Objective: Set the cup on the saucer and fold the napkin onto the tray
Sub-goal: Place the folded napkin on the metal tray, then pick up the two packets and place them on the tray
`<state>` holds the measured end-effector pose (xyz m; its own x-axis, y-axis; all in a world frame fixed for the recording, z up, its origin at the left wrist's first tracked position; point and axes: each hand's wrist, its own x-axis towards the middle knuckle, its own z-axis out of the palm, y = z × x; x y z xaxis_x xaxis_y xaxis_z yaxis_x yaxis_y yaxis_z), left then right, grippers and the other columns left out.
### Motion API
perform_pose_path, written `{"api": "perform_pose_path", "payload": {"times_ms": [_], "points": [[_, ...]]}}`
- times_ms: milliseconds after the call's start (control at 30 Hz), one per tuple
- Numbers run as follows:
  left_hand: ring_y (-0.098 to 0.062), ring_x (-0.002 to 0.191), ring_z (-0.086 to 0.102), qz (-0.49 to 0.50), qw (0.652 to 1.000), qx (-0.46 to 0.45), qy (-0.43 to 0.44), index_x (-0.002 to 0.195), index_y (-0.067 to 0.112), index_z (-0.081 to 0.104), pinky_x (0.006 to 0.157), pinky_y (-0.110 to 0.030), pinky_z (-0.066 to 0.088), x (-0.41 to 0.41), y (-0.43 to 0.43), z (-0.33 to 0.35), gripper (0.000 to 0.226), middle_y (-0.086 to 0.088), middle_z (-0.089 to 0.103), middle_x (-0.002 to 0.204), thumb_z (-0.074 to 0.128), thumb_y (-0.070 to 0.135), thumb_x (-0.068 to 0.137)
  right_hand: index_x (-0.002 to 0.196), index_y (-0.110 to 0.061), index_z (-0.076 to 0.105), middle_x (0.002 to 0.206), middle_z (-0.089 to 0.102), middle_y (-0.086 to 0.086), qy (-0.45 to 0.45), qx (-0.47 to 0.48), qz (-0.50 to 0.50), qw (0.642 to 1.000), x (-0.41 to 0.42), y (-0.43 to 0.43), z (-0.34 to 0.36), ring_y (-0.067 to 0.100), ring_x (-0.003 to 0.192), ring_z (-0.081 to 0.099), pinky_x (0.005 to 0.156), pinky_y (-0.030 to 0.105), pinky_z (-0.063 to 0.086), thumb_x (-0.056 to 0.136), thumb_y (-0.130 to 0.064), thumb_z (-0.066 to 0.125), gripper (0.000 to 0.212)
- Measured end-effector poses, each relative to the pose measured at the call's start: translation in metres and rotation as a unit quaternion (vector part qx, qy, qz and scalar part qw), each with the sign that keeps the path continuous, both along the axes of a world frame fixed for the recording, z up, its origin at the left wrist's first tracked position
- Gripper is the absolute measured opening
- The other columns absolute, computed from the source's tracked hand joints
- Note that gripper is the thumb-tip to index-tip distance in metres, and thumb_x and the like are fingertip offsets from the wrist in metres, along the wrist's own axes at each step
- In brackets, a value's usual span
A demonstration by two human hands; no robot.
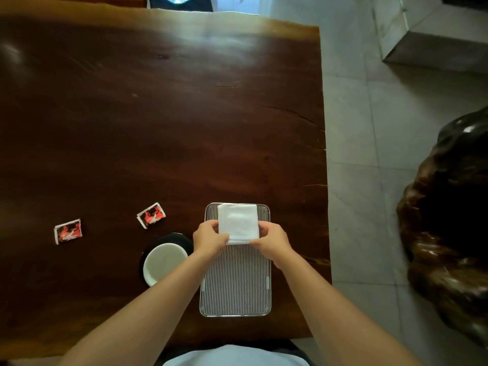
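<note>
A white folded napkin lies on the far half of a striped rectangular tray. My left hand pinches the napkin's near left corner. My right hand pinches its near right corner. Left of the tray a white cup stands on a dark round saucer; my left forearm hides the cup's near right side.
Two red and white sachets lie on the dark wooden table, left of the saucer. The table's right edge runs just right of the tray, with tiled floor and a dark carved wooden block beyond.
</note>
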<state>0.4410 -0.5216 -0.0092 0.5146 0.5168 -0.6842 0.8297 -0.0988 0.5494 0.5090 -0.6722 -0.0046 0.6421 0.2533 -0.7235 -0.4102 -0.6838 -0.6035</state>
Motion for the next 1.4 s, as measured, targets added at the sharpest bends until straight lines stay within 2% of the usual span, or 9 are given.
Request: {"api": "perform_pose_path", "payload": {"times_ms": [133, 400, 567, 667, 733, 833, 1033, 1133, 1400], "points": [[-0.019, 0.087, 0.060, -0.066, 0.996, 0.059, 0.013, 0.114, 0.010, 0.071, 0.074, -0.027, 0.044, 0.002, -0.002, -0.003, 0.029, -0.008, 0.072, 0.109, 0.066, 0.006, 0.086, 0.112, -0.019, 0.072, 0.103, 0.072, -0.001, -0.061, -0.061, 0.071, 0.994, 0.000, 0.000, -0.005, 0.013, 0.093, 0.067, 0.064, 0.016, 0.049, 0.084, -0.011, 0.077, 0.030], [-0.022, 0.096, 0.058, -0.109, 0.987, 0.120, 0.002, 0.114, 0.011, 0.065, 0.081, -0.034, 0.049, 0.002, -0.008, -0.009, 0.025, -0.006, 0.060, 0.106, 0.065, 0.007, 0.090, 0.110, -0.020, 0.072, 0.104, 0.068, -0.001, -0.108, -0.124, 0.131, 0.978, -0.001, 0.001, -0.023, 0.015, 0.095, 0.064, 0.080, 0.032, 0.058, 0.085, -0.011, 0.075, 0.027], [-0.022, 0.094, 0.058, -0.135, 0.983, 0.127, 0.012, 0.111, 0.013, 0.062, 0.079, -0.034, 0.051, -0.002, -0.008, -0.007, 0.021, -0.005, 0.057, 0.105, 0.064, 0.010, 0.090, 0.106, -0.018, 0.072, 0.101, 0.067, -0.001, -0.103, -0.132, 0.139, 0.976, 0.000, 0.000, -0.021, 0.015, 0.090, 0.063, 0.072, 0.026, 0.055, 0.087, -0.005, 0.069, 0.023], [-0.022, 0.093, 0.058, -0.154, 0.980, 0.124, 0.031, 0.115, 0.011, 0.061, 0.077, -0.033, 0.050, -0.002, 0.002, 0.002, 0.029, -0.008, 0.062, 0.112, 0.069, 0.013, 0.088, 0.104, -0.012, 0.071, 0.097, 0.067, 0.003, -0.122, -0.147, 0.121, 0.974, 0.006, 0.001, -0.008, 0.020, 0.087, 0.063, 0.072, 0.033, 0.055, 0.086, -0.001, 0.062, 0.023], [-0.026, 0.103, 0.061, -0.162, 0.979, 0.115, 0.034, 0.126, 0.011, 0.061, 0.085, -0.036, 0.051, -0.002, 0.015, 0.010, 0.042, -0.009, 0.066, 0.118, 0.069, 0.010, 0.085, 0.111, -0.009, 0.069, 0.102, 0.067, 0.007, -0.151, -0.149, 0.100, 0.972, 0.013, 0.004, 0.003, 0.023, 0.093, 0.064, 0.077, 0.035, 0.055, 0.086, 0.001, 0.058, 0.029], [-0.025, 0.109, 0.063, -0.132, 0.985, 0.105, 0.027, 0.124, 0.014, 0.065, 0.094, -0.037, 0.052, -0.008, 0.041, 0.028, 0.041, -0.005, 0.070, 0.113, 0.068, 0.012, 0.084, 0.125, -0.012, 0.067, 0.110, 0.067, 0.005, -0.171, -0.119, 0.096, 0.973, 0.021, 0.020, 0.020, 0.018, 0.096, 0.063, 0.079, 0.028, 0.052, 0.090, -0.003, 0.057, 0.037], [-0.019, 0.100, 0.065, -0.047, 0.991, 0.127, 0.002, 0.113, 0.015, 0.070, 0.086, -0.027, 0.048, -0.042, 0.102, 0.058, 0.025, 0.003, 0.067, 0.096, 0.068, 0.018, 0.088, 0.123, -0.012, 0.068, 0.115, 0.071, 0.005, -0.201, -0.046, 0.160, 0.965, 0.017, 0.086, 0.044, 0.020, 0.107, 0.064, 0.088, 0.027, 0.048, 0.094, -0.014, 0.059, 0.031], [-0.025, 0.091, 0.072, 0.000, 0.990, 0.138, 0.013, 0.106, 0.020, 0.074, 0.087, -0.036, 0.058, -0.072, 0.131, 0.060, 0.023, -0.004, 0.074, 0.100, 0.066, 0.019, 0.084, 0.126, -0.010, 0.067, 0.116, 0.071, 0.007, -0.192, -0.017, 0.192, 0.962, -0.002, 0.124, 0.049, 0.018, 0.105, 0.064, 0.083, 0.018, 0.041, 0.094, -0.014, 0.061, 0.032], [-0.018, 0.089, 0.070, 0.045, 0.991, 0.113, 0.059, 0.112, 0.021, 0.069, 0.086, -0.040, 0.060, -0.137, 0.211, 0.040, 0.022, 0.003, 0.069, 0.096, 0.067, 0.022, 0.090, 0.120, -0.011, 0.070, 0.111, 0.072, 0.007, -0.164, -0.025, 0.252, 0.953, -0.051, 0.216, 0.036, 0.020, 0.098, 0.066, 0.084, 0.028, 0.051, 0.094, -0.014, 0.062, 0.028]]}}
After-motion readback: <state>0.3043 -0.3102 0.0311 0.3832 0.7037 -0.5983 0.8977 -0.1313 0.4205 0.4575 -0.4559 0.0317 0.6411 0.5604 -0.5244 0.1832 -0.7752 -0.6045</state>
